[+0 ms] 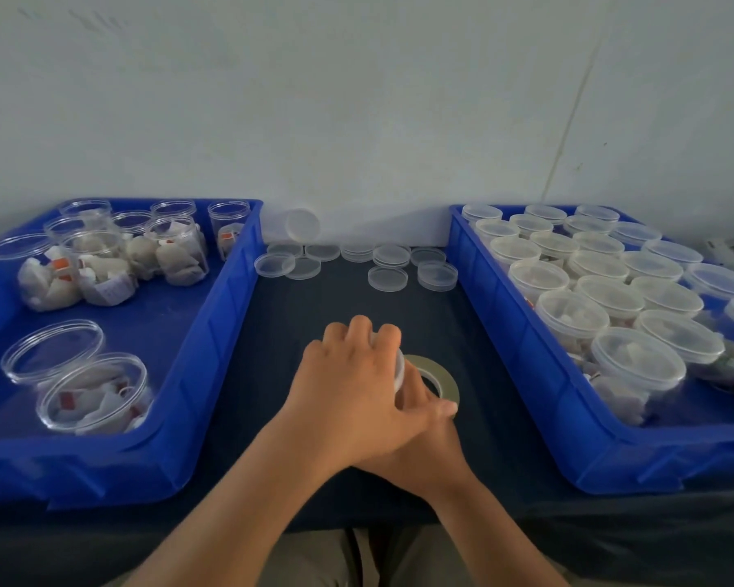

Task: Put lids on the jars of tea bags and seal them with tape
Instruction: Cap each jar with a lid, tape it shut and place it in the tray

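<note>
while the left hand curls its fingers over the top of a lidded jar in the middle of the dark blue table cloth, the right hand lies crossed under it and touches it; what the right fingers hold i cannot tell. a tape roll lies flat just beside this jar. loose lids are scattered at the back, near the pale wall. the left blue tray holds open jars of tea bags, and the right blue tray holds many closed jars.
</note>
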